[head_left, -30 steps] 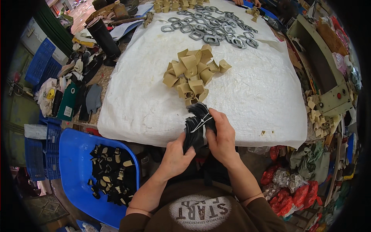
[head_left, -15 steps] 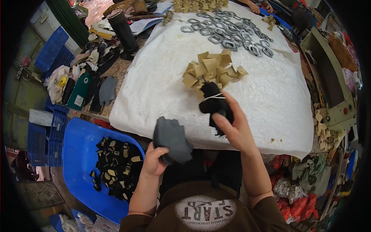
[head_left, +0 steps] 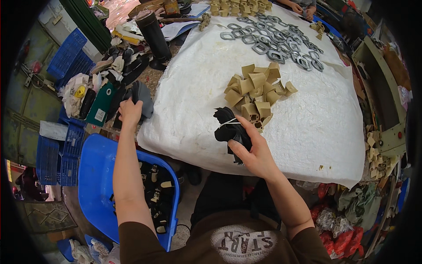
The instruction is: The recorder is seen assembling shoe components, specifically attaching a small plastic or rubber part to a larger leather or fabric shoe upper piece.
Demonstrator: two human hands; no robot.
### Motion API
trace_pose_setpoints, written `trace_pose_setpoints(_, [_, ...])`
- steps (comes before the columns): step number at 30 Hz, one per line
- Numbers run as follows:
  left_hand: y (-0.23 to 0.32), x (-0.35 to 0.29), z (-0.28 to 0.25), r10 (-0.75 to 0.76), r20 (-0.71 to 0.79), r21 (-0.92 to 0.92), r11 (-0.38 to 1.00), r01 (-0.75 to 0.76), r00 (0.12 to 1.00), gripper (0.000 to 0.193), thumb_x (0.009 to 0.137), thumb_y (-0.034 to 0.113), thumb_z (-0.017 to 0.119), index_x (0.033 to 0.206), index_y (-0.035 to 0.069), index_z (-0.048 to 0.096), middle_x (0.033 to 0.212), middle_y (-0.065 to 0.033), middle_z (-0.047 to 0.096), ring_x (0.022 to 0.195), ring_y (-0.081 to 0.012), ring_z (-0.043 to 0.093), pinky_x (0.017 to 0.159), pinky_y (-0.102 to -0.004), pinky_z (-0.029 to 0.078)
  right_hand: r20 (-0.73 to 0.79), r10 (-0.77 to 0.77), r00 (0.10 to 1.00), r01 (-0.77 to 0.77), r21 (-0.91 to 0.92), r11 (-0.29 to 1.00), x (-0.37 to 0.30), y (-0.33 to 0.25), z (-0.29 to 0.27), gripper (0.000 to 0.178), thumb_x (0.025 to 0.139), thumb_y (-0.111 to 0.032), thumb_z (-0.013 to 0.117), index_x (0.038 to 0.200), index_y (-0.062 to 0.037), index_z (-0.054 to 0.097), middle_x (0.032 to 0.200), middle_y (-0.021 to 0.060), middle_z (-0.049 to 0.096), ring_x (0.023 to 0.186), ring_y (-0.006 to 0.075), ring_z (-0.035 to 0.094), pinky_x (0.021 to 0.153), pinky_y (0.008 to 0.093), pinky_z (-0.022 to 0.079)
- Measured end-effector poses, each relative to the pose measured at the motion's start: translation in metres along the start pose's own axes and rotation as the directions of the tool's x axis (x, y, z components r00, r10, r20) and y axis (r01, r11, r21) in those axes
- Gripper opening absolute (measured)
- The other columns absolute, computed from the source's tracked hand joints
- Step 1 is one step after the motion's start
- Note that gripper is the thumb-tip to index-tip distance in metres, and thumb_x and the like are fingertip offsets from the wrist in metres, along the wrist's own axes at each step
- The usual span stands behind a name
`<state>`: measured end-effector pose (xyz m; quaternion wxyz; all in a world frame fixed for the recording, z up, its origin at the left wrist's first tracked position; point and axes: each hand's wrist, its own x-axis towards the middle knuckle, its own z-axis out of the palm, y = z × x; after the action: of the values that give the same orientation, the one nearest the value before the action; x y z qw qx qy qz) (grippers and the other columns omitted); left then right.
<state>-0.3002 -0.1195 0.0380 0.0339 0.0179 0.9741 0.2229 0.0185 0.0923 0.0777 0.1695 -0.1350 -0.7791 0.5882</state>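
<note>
My left arm (head_left: 130, 185) stretches forward-left; left hand (head_left: 130, 112) grips a grey stack (head_left: 140, 93). Well apart, my right arm (head_left: 289, 200) angles inward; right hand (head_left: 258, 157) clasps a banded black bundle (head_left: 229, 132), beige pieces (head_left: 257, 82) just beyond it.

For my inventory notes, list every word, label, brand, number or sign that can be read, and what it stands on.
Brown shirt: pale oval print with large letters, wording withheld; its finer lettering is too small to read.
Green item, left: white label, too small to read.

Workshop, heaped tan pieces (head_left: 257, 84), grey rings (head_left: 281, 45), blue crates (head_left: 66, 49)
</note>
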Motion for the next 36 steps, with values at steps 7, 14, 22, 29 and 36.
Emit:
trace_pose_setpoints(7, [0.008, -0.074, -0.025, 0.264, -0.107, -0.77, 0.588, -0.248, 0.959, 0.043, 0.08, 0.01, 0.055, 0.119, -0.008, 0.05, 0.116, -0.0152, 0.056, 0.104, -0.0267, 0.056, 0.09, -0.0357, 0.043, -0.008, -0.18, 0.984, 0.175, -0.179, 0.968, 0.009, 0.004, 0.0, 0.057, 0.08, -0.015, 0.062, 0.131, -0.0012, 0.04, 0.112, 0.0177, 0.049, 0.101, 0.0314, 0.053, 0.086, 0.0354, 0.043])
trace_pose_setpoints(14, [-0.057, -0.232, -0.046, 0.624, 0.1, -0.995, 0.073, 0.069, 0.775, 0.074, 0.055, 0.008, 0.066, 0.123, -0.007, 0.042, 0.104, -0.0192, 0.061, 0.101, -0.0311, 0.059, 0.102, -0.0455, 0.035, -0.01, -0.229, 0.973, 0.22, -0.244, 0.944, 0.019, -0.003, 0.018, 0.058, 0.079, -0.01, 0.065, 0.131, -0.0018, 0.041, 0.114, 0.0171, 0.048, 0.1, 0.0294, 0.053, 0.085, 0.0341, 0.043])
trace_pose_setpoints(22, [-0.059, -0.287, -0.041, 0.369, 0.232, -0.953, -0.1, 0.286, 0.9, 0.052, 0.061, 0.008, 0.065, 0.108, -0.009, 0.05, 0.087, -0.0207, 0.059, 0.075, -0.0299, 0.061, 0.067, -0.0402, 0.051, 0.138, -0.176, 0.975, 0.219, -0.441, 0.87, 0.092, -0.009, 0.087, 0.057, 0.081, -0.027, 0.063, 0.132, -0.0097, 0.042, 0.117, 0.0192, 0.047, 0.104, 0.0358, 0.049, 0.086, 0.0406, 0.044])
trace_pose_setpoints(29, [-0.057, -0.281, -0.038, 0.247, 0.194, -0.963, -0.139, 0.232, 0.95, 0.058, 0.06, 0.001, 0.055, 0.116, -0.008, 0.044, 0.098, -0.0233, 0.055, 0.085, -0.0374, 0.06, 0.07, -0.0495, 0.053, 0.343, -0.101, 0.934, 0.193, -0.246, 0.95, 0.137, -0.009, 0.157, 0.054, 0.089, -0.039, 0.053, 0.134, -0.0116, 0.041, 0.121, 0.0289, 0.047, 0.113, 0.044, 0.043, 0.09, 0.0473, 0.04])
trace_pose_setpoints(36, [0.0, -0.28, -0.029, 0.422, 0.427, -0.89, 0.039, 0.455, 0.799, 0.068, 0.059, 0.001, 0.059, 0.124, -0.009, 0.041, 0.111, -0.0198, 0.056, 0.102, -0.0303, 0.057, 0.092, -0.0394, 0.044, 0.238, -0.124, 0.963, 0.097, 0.121, 0.988, 0.076, 0.014, 0.065, 0.037, 0.091, -0.022, 0.054, 0.12, -0.0017, 0.05, 0.102, 0.0172, 0.06, 0.089, 0.0243, 0.06, 0.076, 0.0344, 0.049])
